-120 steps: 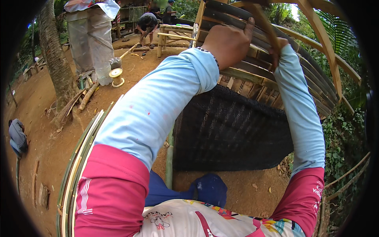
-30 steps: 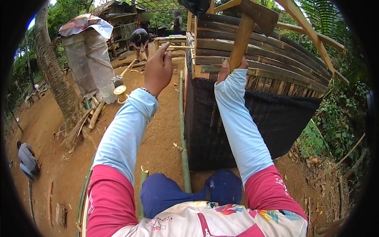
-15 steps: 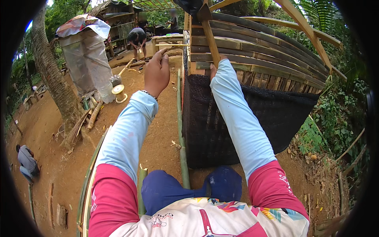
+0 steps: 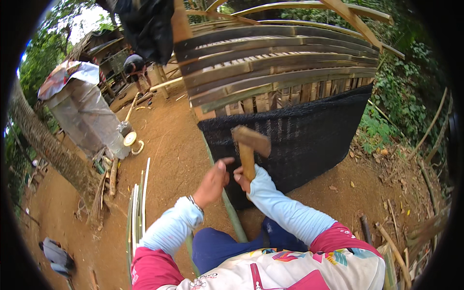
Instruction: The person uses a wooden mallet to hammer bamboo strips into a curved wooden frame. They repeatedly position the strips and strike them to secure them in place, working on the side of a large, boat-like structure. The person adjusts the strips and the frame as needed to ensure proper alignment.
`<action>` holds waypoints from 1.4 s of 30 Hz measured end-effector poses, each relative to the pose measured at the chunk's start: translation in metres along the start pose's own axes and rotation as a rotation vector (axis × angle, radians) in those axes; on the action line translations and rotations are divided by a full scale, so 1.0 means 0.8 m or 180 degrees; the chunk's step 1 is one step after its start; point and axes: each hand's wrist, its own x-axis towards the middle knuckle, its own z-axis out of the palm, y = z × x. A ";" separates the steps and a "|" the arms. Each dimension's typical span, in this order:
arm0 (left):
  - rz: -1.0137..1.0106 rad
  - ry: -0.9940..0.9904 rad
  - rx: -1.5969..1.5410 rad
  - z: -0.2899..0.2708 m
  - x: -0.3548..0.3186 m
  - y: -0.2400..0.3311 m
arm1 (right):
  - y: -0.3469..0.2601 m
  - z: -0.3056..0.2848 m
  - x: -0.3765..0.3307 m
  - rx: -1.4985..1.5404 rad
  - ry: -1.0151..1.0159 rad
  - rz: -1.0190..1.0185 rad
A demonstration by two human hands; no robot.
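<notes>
My right hand (image 4: 244, 180) is closed around the wooden handle of a hatchet (image 4: 252, 141), whose metal head points up, slightly blurred. Behind it hangs black mesh netting (image 4: 299, 130) along the lower part of a bamboo-slat wall (image 4: 280, 72). My left hand (image 4: 212, 182) is raised just left of the right one, in front of the netting's left edge. Its fingers look partly stretched and nothing shows in them, though the palm side is hidden.
A green bamboo pole (image 4: 233, 215) lies along the netting's foot. Split bamboo strips (image 4: 138, 208) lie on the left ground. A plastic-wrapped structure (image 4: 82, 111) stands by a tree trunk (image 4: 53, 154). One person (image 4: 134, 65) bends over behind; another (image 4: 58, 256) is low at left.
Both hands have come down from the wall's upper corner to in front of the netting. The hatchet has come down with my right hand. The view has shifted toward the wall.
</notes>
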 end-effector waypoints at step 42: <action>-0.1923 -0.0830 -0.2097 0.141 -0.052 0.367 | -0.397 -0.123 -0.216 -0.0100 0.1484 0.1431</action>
